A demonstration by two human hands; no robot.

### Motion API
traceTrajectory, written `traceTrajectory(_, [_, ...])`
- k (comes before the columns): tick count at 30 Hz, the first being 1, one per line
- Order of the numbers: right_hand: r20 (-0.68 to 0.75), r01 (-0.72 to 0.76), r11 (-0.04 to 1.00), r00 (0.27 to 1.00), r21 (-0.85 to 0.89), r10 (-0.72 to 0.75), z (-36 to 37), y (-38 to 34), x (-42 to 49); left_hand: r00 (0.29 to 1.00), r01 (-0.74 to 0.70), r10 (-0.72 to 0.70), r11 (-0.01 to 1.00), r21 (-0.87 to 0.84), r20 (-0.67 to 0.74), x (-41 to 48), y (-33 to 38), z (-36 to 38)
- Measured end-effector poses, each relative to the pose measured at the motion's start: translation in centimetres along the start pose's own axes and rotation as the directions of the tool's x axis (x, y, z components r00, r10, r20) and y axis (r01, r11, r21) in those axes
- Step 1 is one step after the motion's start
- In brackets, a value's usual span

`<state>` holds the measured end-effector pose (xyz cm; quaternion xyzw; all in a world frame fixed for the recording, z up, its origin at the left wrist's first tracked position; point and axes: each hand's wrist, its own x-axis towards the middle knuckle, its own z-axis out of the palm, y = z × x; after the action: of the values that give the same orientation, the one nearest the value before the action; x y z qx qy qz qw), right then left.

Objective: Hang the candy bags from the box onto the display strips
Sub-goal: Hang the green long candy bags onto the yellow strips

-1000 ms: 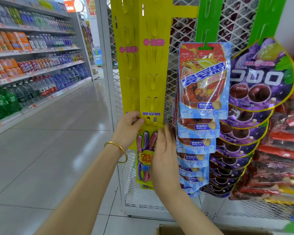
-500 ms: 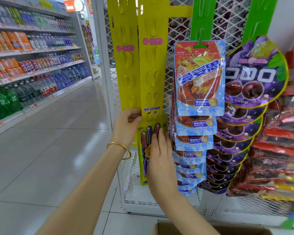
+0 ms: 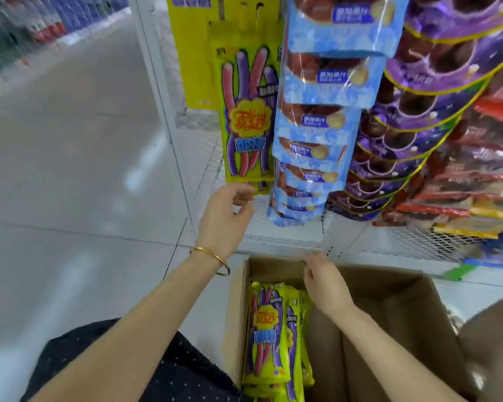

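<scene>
Hung bag: a long yellow-green candy bag printed with pink and purple gummy sticks hangs at the bottom end of the yellow plastic display strip, right against the white wire-mesh rack.

Left hand: the left hand is up just under that bag's bottom edge, fingers loosely curled, fingertips at or touching the edge. It's a bit blurry, so can't really say it's pinching anything. Thin gold bangle on that wrist.

Right hand: the right hand is down over the far rim of the box, fingers relaxed and bent, holding nothing as far as I can see.

Box: open brown cardboard box sits on the pale tiled floor at the foot of the rack.

Bags in box: a stack of the same yellow-green candy bags stands on edge along the box's left wall; the right part of the box shows bare cardboard.

Neighbours: just right of the hung bag is a column of overlapping blue-and-red candy pouches, then a column of round purple grape gummy packs, then red and yellow packets at the right edge.

Bottom left: dark dotted fabric of the person's clothing.
</scene>
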<state>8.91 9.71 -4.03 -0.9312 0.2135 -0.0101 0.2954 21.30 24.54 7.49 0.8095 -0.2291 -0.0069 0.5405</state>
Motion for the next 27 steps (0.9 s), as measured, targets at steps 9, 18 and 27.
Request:
traceTrajectory(9, [0.388,-0.38,0.923,0.861,0.058,0.329,8.5,4.8,0.9,0.971,0.212,-0.199,0.973,-0.093,0.129,-0.9,-2.8,0.9])
traceTrajectory(18, [0.35,-0.672,0.734,0.713,0.095,0.608,12.6,1.7,1.3,0.962,0.25,-0.237,0.965,-0.086,0.138,-0.6,-3.1,0.8])
traceTrajectory(27, [0.352,-0.712,0.698,0.673,0.072,0.651,12.6,2.0,0.0,0.96,0.256,-0.24,0.962,-0.098,0.147,-0.5,-2.8,1.0])
